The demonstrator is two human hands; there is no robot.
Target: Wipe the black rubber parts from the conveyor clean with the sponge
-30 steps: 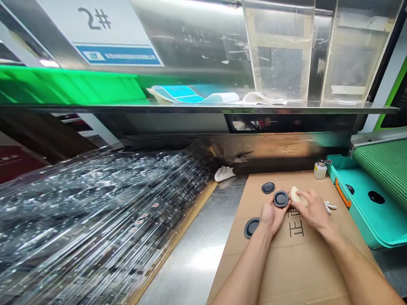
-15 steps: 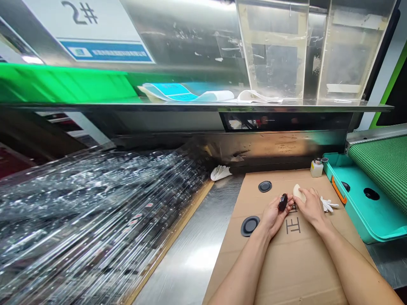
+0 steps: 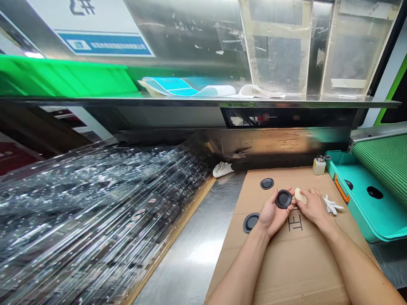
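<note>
Turned from edge-on to face-up, the black disc (image 3: 283, 199) now sits flat on the left hand (image 3: 271, 214) instead of standing between the fingers.

Filling the left of the view, a long stack of clear plastic sheets (image 3: 95, 212) lies beside a stainless steel table (image 3: 190, 262). A brown cardboard sheet (image 3: 302, 271) rests on the table, marked with a large printed black character (image 3: 295, 222) just below the hands. To its right stands a teal tray (image 3: 359, 203) with round black holes and an orange latch (image 3: 341, 188), beneath a green mesh belt (image 3: 381, 165). Two more black discs lie on the cardboard: the larger disc (image 3: 251, 223) just beside the left hand, and the smaller disc (image 3: 266, 183) beyond it. A small white bottle (image 3: 319, 166) stands near the cardboard's far edge, and a white glove (image 3: 332, 204) lies just right of the right hand (image 3: 313, 207).

Both hands are over the cardboard, close together. The left palm faces up, its fingers slightly curled against the black disc's rim. The right hand faces down, fingers pressed together, pinching a pale pad (image 3: 300, 196) against the thumb, just beside the black disc.
</note>
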